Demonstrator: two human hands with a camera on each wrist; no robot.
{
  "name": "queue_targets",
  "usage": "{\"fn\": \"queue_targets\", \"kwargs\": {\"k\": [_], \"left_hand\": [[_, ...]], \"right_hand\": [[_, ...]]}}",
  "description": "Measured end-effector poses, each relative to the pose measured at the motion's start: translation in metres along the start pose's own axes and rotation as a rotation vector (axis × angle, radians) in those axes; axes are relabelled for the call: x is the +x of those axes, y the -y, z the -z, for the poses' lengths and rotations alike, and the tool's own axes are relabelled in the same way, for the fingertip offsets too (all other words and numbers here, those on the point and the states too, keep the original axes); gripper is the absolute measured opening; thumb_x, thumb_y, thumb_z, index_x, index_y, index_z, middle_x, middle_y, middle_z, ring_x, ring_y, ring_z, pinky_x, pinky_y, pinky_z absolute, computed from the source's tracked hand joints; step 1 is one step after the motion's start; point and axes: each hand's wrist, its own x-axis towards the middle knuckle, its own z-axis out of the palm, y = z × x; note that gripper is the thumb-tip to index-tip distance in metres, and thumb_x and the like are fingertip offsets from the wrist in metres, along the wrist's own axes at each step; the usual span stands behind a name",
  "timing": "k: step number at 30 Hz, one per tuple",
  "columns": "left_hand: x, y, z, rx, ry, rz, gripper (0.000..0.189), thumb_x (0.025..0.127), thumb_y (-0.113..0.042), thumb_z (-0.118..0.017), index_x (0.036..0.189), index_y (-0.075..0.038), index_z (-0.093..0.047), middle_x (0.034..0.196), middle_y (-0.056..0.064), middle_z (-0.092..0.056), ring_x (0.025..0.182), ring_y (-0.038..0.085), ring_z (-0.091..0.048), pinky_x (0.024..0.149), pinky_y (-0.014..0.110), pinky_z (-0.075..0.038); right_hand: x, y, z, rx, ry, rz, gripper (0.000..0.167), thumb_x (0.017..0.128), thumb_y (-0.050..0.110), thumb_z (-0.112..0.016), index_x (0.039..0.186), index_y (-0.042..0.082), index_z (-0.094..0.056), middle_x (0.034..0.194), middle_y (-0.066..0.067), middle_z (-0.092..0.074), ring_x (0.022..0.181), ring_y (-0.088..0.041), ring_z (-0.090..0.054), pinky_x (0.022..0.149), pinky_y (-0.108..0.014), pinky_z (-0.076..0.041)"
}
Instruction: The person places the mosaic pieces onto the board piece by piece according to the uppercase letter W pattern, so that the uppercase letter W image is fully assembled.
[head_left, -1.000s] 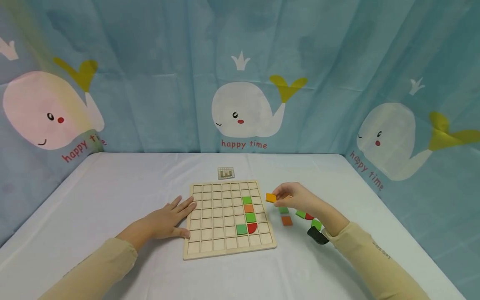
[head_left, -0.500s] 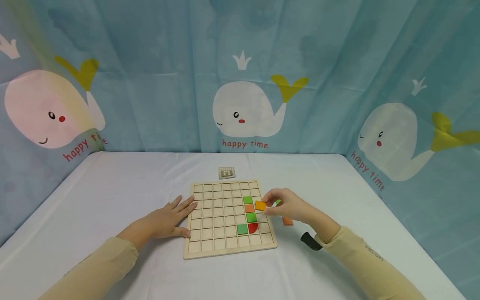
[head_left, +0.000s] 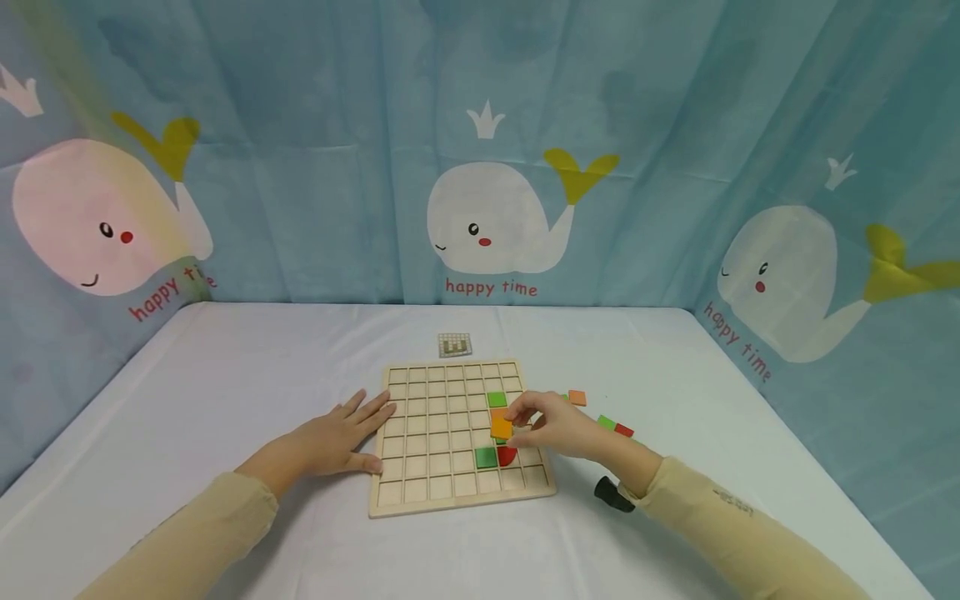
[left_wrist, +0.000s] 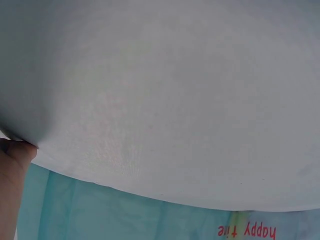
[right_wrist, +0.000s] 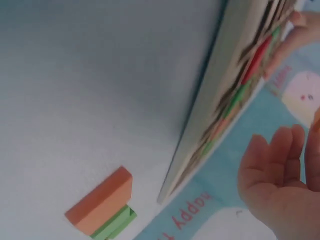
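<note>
My right hand (head_left: 553, 427) pinches a yellow-orange square tile (head_left: 501, 428) between thumb and fingers, above the right part of a wooden grid board (head_left: 435, 437). Under the held tile, a green tile is mostly covered. On the board sit a green tile (head_left: 497, 399), an orange one partly hidden, a darker green tile (head_left: 486, 457) and a red rounded piece (head_left: 507, 457). My left hand (head_left: 337, 437) lies flat with fingers spread, its fingertips and thumb at the board's left edge. The right wrist view shows my right hand (right_wrist: 280, 180) beside the board (right_wrist: 200, 150).
Right of the board lie an orange tile (head_left: 577, 397), a green tile (head_left: 606, 422) and a red piece (head_left: 624, 431) on the white table. A small grid-patterned card (head_left: 454, 345) lies behind the board. A black object (head_left: 613, 495) is at my right wrist. A whale-print curtain (head_left: 322, 183) hangs behind.
My right hand has carried the yellow-orange tile leftward from beside the board to over its filled column. The loose tiles at right show more now. My left hand has stayed put.
</note>
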Motion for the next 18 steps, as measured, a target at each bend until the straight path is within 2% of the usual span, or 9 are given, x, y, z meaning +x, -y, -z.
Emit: {"fn": "queue_targets", "kwargs": {"k": [13, 18], "left_hand": [[0.0, 0.003, -0.002, 0.005, 0.001, 0.004, 0.093, 0.088, -0.062, -0.054, 0.154, -0.003, -0.024, 0.16, 0.019, -0.012, 0.141, 0.051, -0.009, 0.108, 0.066, -0.02], [0.0, 0.003, -0.001, 0.003, 0.003, 0.004, 0.093, 0.089, -0.062, -0.054, 0.154, -0.003, -0.023, 0.16, 0.019, -0.011, 0.142, 0.051, -0.008, 0.109, 0.065, -0.02]], "right_hand": [[0.009, 0.0, -0.024, -0.036, 0.058, 0.018, 0.021, 0.082, 0.004, -0.077, 0.098, 0.002, -0.064, 0.093, -0.002, -0.058, 0.086, -0.02, -0.052, 0.07, -0.022, -0.047], [0.012, -0.001, -0.031, -0.086, 0.056, -0.008, 0.022, 0.08, 0.004, -0.079, 0.097, 0.004, -0.065, 0.094, 0.003, -0.058, 0.088, -0.017, -0.053, 0.075, -0.024, -0.048]]}}
